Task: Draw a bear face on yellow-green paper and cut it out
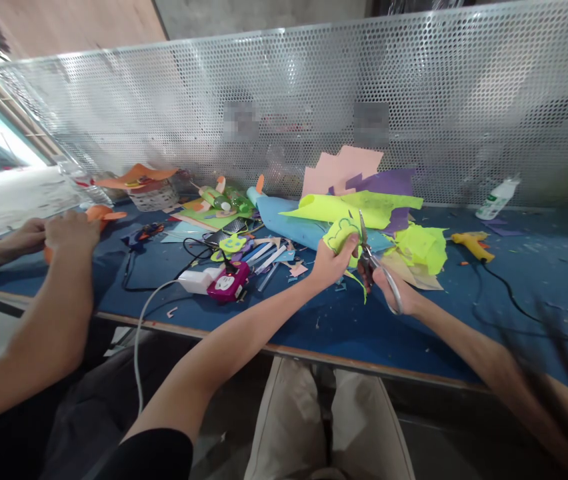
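Observation:
In my left hand (333, 261) is a small piece of yellow-green felt or paper (341, 233) with a wavy dark outline drawn on it, pinched between thumb and fingers. My right hand (389, 285) grips a pair of scissors (365, 248) by the pale handles. Their blades point up, parted, right beside the piece's edge. A thin yellow-green strip (361, 285) hangs below my hands. Behind them lie a yellow-green sheet (359, 208), a blue sheet (284, 221) and a crumpled yellow-green scrap (421, 247).
A co-worker's hands (71, 233) hold something orange at the left. A magenta power strip (229, 283) with a white plug and cable lies left of me. To the right are a yellow glue gun (473, 247) and a white bottle (498, 199). A perforated metal panel (304, 87) stands behind.

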Motion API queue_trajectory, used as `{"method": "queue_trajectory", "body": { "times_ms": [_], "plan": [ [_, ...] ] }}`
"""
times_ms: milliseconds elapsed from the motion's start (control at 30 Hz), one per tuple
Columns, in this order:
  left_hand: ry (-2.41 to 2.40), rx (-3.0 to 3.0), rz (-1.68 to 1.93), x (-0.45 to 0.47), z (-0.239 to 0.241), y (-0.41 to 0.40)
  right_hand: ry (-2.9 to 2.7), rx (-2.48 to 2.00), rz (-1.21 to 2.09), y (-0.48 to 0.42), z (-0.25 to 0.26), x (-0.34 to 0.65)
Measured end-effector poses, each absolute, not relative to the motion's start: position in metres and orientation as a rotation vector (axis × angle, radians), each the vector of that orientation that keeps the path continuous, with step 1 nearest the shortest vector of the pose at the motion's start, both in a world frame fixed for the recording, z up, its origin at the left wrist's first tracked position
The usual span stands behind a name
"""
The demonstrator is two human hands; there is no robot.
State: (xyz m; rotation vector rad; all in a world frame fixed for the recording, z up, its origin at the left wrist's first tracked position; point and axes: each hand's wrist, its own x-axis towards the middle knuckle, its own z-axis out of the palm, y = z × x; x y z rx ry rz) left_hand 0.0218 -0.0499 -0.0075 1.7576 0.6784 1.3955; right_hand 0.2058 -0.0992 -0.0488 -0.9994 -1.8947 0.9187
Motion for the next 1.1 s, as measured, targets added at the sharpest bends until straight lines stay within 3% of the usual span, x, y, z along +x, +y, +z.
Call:
{"method": "queue_trajectory", "body": {
  "times_ms": [1100],
  "plan": [
    [0.653, 1.784, 1.412, 0.0218, -0.0114, -0.0472, -1.908, -0.939, 0.865, -0.097, -0.051, 0.2003]
  ]
}}
